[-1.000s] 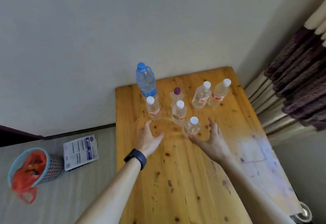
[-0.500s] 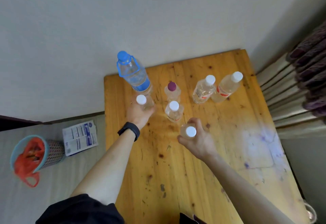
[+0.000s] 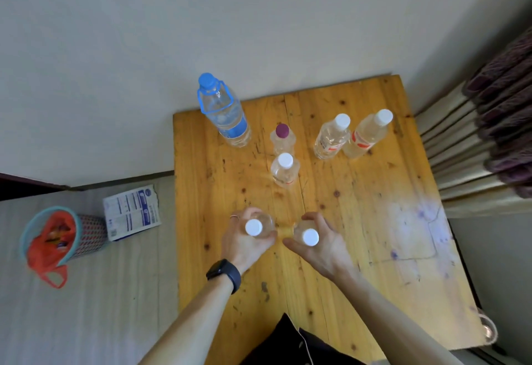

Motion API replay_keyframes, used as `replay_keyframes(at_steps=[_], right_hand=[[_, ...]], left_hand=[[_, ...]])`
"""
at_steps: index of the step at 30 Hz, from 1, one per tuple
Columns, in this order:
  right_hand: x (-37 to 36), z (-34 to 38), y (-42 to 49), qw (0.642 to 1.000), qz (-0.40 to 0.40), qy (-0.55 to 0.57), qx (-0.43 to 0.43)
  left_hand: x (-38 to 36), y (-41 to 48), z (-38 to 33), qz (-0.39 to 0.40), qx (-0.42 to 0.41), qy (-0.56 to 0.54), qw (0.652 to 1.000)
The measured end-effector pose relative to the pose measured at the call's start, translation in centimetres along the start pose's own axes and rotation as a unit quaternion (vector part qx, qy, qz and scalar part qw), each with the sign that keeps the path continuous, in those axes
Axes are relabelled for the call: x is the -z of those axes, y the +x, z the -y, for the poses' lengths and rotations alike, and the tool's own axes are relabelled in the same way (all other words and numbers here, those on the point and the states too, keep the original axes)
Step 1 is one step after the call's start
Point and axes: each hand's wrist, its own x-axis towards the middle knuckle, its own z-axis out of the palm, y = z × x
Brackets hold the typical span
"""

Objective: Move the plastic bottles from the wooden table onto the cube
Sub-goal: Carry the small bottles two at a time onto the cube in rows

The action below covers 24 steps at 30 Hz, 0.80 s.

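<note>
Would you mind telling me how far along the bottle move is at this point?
Done: nothing that shows, since the cube is out of view. In hand: the left hand grips one small white-capped bottle, and the right hand grips a second small bottle. Left: five stand on the wooden table: the blue-capped bottle, purple-capped bottle, middle white-capped bottle, inner red-labelled bottle and outer red-labelled bottle.
</note>
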Motion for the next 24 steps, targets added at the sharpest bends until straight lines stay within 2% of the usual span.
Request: replay_keyframes(at_steps=[8, 13, 18, 24], right_hand=[[-1.2, 0.3, -0.4, 0.998, -0.039, 0.039, -0.038], [-1.1, 0.3, -0.8, 0.996, -0.049, 0.054, -0.055], [-0.7, 0.5, -4.2, 0.983, -0.109, 0.121, -0.084], [-2.2, 2.4, -11.0, 0.960, -0.205, 0.164, -0.093]], left_hand=[[-1.7, -0.2, -0.3, -0.022, 0.057, -0.164, 0.985], [-0.9, -0.5, 0.3, 0.018, 0.052, -0.169, 0.984], [1.9, -1.5, 0.7, 0.043, 0.037, -0.164, 0.985], [5.8, -3.9, 0.3, 0.064, -0.049, -0.106, 0.991]])
